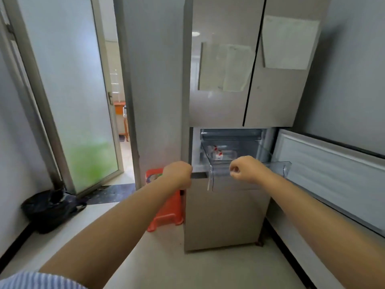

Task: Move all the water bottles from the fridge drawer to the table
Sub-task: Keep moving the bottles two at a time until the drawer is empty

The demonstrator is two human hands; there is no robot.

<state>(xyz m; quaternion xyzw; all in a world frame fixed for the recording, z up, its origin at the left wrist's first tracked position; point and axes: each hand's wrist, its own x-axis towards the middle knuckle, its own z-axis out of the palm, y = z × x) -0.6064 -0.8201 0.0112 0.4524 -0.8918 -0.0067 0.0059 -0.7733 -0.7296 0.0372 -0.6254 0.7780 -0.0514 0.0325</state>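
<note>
So the clear fridge drawer (pixel 235 163) is sticking out of the fridge (pixel 225 215), and a few water bottles (pixel 217 153) with red-and-white labels are lying at the back left of it. The right hand (pixel 243 168) is hanging over the drawer's front edge, fingers curled into a loose fist, holding nothing. The left hand (pixel 178 174) is curling at the fridge's left edge (can't tell if it's actually gripping anything). The side door (pixel 333 174) is hanging open on the right.

Water bottles (pixel 217 153) blur behind the clear drawer (pixel 248 174) front, their number unclear.
</note>
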